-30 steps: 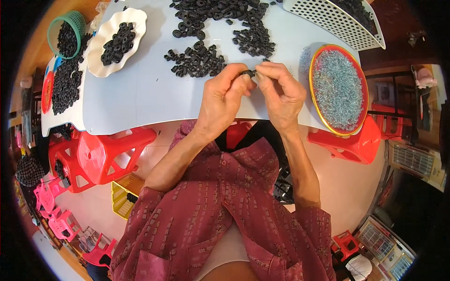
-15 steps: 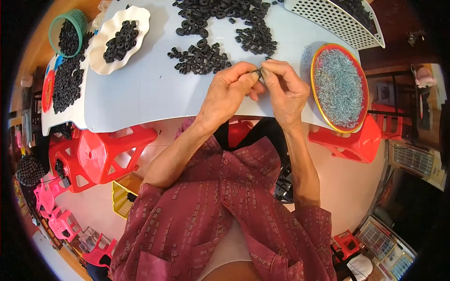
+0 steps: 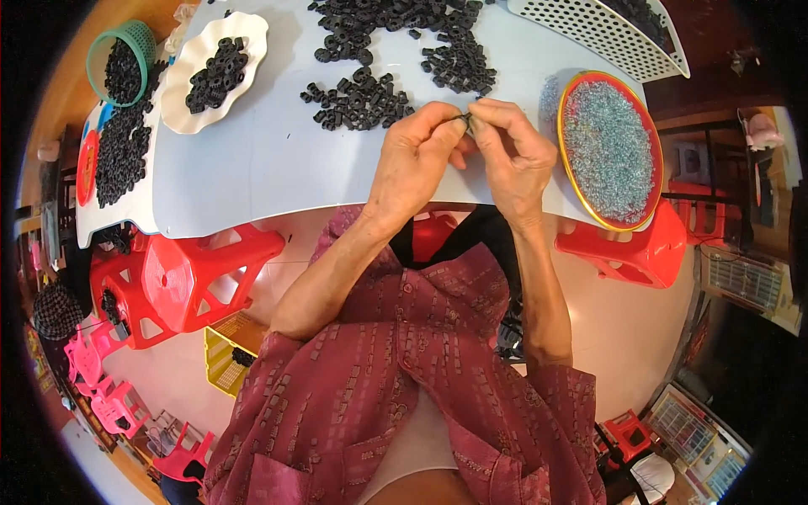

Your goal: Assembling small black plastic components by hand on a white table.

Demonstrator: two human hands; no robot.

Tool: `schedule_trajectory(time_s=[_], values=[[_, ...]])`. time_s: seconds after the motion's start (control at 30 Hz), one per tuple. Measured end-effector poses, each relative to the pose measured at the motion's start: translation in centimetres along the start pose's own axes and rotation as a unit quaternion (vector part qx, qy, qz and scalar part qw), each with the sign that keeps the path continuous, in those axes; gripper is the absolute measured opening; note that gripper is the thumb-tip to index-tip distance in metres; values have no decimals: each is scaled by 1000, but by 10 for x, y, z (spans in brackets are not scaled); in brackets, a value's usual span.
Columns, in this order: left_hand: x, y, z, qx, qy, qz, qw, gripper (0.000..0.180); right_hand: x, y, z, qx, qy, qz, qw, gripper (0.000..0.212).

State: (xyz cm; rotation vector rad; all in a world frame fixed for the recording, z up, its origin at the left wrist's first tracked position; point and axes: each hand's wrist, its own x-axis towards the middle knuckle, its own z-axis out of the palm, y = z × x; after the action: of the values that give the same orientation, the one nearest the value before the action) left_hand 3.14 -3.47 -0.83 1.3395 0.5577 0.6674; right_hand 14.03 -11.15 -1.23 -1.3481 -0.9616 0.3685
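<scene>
Head view: black piece [image 3: 466,119] sits between left hand [image 3: 417,153] and right hand [image 3: 512,160].

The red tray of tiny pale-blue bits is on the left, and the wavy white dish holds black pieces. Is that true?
Not quite: the head view shows the red tray of pale-blue bits on the right. The wavy white dish does hold black pieces.

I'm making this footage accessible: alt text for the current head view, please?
A person's left hand and right hand pinch a small dark piece over a pale table. Beyond lie piles of black parts; a white scalloped dish of them sits left, a red tray of bluish bits right.
</scene>
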Motion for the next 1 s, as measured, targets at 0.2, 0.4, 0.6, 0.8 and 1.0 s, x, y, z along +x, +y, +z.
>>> schedule_trajectory(time_s=[0.2,0.4,0.6,0.8,1.0], values=[[4,-4,-20,-183,-53,-82,978,20,5,-4,-4,-63,-70,-26,995,31],[5,-1,-25,-198,-32,-113,973,21,7,-15,10,-188,-59,-66,978,45],[7,2,-27,-110,-59,-104,987,25,2,-6,10,-223,-56,-88,969,41],[9,7,-25,-53,-75,-109,990,28,-1,-8,12,-230,-54,-78,969,40],[9,-5,-23,-81,-58,-80,992,28,1,-3,13,-280,-43,-161,946,39]])
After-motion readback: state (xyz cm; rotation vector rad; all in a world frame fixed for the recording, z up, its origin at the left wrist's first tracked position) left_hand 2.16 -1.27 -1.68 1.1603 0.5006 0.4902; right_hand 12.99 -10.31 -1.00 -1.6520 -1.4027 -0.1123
